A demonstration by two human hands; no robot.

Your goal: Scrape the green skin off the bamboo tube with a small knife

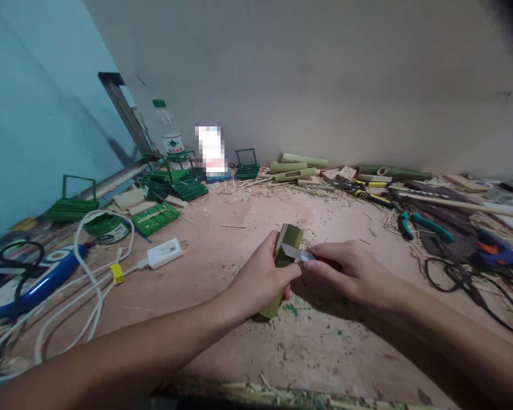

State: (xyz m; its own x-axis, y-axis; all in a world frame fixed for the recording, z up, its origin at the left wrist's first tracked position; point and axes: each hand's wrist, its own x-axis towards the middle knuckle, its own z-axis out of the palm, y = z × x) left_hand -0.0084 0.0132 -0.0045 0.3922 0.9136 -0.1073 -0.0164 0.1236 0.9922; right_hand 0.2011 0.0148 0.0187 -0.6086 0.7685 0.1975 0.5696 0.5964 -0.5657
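My left hand (260, 279) is wrapped round a short green bamboo piece (287, 244), which stands tilted with its lower end on the tabletop (222, 267). My right hand (350, 272) is closed on a small knife with a red handle. The knife's metal blade (293, 252) lies against the side of the bamboo piece, just above my left thumb. Green shavings lie on the table beneath both hands.
Green bamboo tubes (297, 166), pliers (423, 224) and other tools lie along the back right. Small green bamboo stands (156, 218), a water bottle (169, 134) and a white charger with cable (165, 253) sit at the left. Scissors (19, 259) lie far left. A glue gun (498, 256) sits at the right.
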